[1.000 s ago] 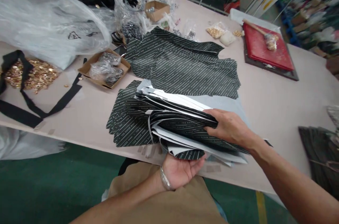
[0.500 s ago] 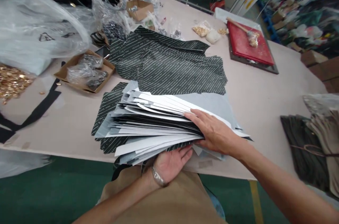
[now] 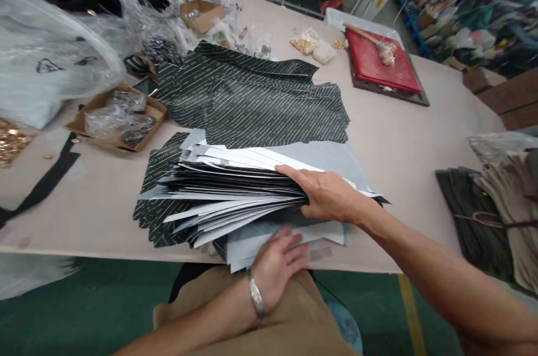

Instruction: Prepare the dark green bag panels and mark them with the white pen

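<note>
A thick fanned stack of white, grey and black sheets (image 3: 235, 190) lies at the table's near edge. My right hand (image 3: 325, 193) grips its right part, thumb on top and fingers hidden behind or under it. My left hand (image 3: 279, 266), with a silver bangle at the wrist, is palm up in front of the stack. Its fingers are spread, slightly blurred, and hold nothing. Just beyond the fingertips lie pale grey sheets (image 3: 290, 232) below the stack. Dark striped lining pieces (image 3: 273, 109) with printed lettering lie flat behind, and more (image 3: 162, 176) stick out on the left.
The table (image 3: 390, 148) carries a cardboard tray of plastic bags (image 3: 121, 118) and gold metal pieces (image 3: 12, 143) on the left. A red board with a brush (image 3: 378, 59) sits at the back right. Tied dark and beige strips (image 3: 474, 221) lie at the right edge.
My left hand has come out from under the stack toward my body, uncovering pale sheets below. My right hand still grips the stack. The view has shifted slightly right.
</note>
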A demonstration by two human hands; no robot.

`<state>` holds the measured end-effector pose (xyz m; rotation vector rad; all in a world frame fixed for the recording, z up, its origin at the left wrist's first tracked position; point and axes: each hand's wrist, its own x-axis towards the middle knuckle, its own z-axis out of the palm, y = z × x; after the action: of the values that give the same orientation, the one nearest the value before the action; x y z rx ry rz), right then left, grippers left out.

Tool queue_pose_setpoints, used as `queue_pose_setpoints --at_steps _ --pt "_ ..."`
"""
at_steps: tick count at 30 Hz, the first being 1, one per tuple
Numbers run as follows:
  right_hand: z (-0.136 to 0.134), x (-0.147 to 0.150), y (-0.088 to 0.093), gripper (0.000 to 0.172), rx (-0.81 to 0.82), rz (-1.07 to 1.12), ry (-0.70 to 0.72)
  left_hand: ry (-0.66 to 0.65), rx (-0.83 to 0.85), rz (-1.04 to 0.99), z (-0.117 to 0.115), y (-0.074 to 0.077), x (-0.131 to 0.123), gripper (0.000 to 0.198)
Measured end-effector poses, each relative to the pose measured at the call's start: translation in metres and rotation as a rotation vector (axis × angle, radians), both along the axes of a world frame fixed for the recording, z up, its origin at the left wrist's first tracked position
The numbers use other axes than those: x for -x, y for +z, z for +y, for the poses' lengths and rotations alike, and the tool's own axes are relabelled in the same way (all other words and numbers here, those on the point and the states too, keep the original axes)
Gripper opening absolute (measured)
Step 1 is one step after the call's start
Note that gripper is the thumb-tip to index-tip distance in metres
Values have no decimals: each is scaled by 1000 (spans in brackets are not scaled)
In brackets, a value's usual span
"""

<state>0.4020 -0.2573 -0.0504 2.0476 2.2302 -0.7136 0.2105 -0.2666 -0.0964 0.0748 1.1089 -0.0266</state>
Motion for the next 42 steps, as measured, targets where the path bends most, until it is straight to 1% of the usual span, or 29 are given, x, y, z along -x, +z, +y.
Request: queue_pose_setpoints --at_steps 1,2,4,5,7,9,12,13,14,16,19,20,21,24,26,27,29,31,32,34,36,37,39,42 --pt "1 0 0 94 1 0 5 58 -53 90 8 -9 -1 34" --pt "1 -1 1 94 0 1 10 89 -99 146 15 -16 1 33" --pt "1 -1 1 93 -6 4 13 91 -129 181 27 -23 10 30" --pt "1 -1 1 92 -6 4 12 67 -107 176 31 -23 17 29" --pt "1 -2 1 93 -3 5 15 -13 -11 145 31 -19 28 30" --pt "1 -2 1 94 1 11 22 -73 100 125 26 -15 35 40" --pt "2 -3 1 93 4 18 26 -75 208 134 18 -14 37 62" --pt "2 -3 1 92 1 20 25 -61 223 141 16 -14 37 65" --pt "1 -3 0 92 -2 22 27 -38 221 148 15 -15 37 62" --pt "0 -3 -1 93 -14 21 30 21 180 169 12 -14 39 50" --pt "-2 -2 -3 94 -25 15 30 83 98 192 7 -9 44 30" --pt "-2 -1 -3 94 -27 15 30 105 52 190 5 -7 47 28" --pt "-3 0 -3 94 -30 16 30 132 -32 175 3 -6 49 28" --pt "-4 2 -3 93 -44 21 35 183 -425 69 0 -10 52 43" --pt "-6 3 -2 92 -48 28 38 154 -647 27 5 -17 51 44" --pt "-8 4 -2 91 -49 36 38 125 -727 32 9 -21 49 42" --pt "-11 7 0 89 -51 59 36 36 -911 76 19 -25 45 39" --pt "-16 15 2 90 -64 70 34 -120 -1109 133 28 -25 42 41" --pt "-18 20 2 91 -81 57 31 -199 -1181 160 32 -23 42 43" --pt "-21 34 1 97 -142 -16 17 -314 -1265 203 40 -17 42 42" --pt "-22 47 -4 103 -223 -121 -22 -359 -1302 210 48 -11 43 36" --pt "-21 53 -7 102 -261 -167 -47 -398 -1348 206 52 -8 44 32" --pt "-17 58 -11 98 -305 -223 -90 -507 -1513 213 62 -3 46 26" --pt "-8 53 -11 89 -288 -231 -127 -648 -1765 247 72 -2 55 24"
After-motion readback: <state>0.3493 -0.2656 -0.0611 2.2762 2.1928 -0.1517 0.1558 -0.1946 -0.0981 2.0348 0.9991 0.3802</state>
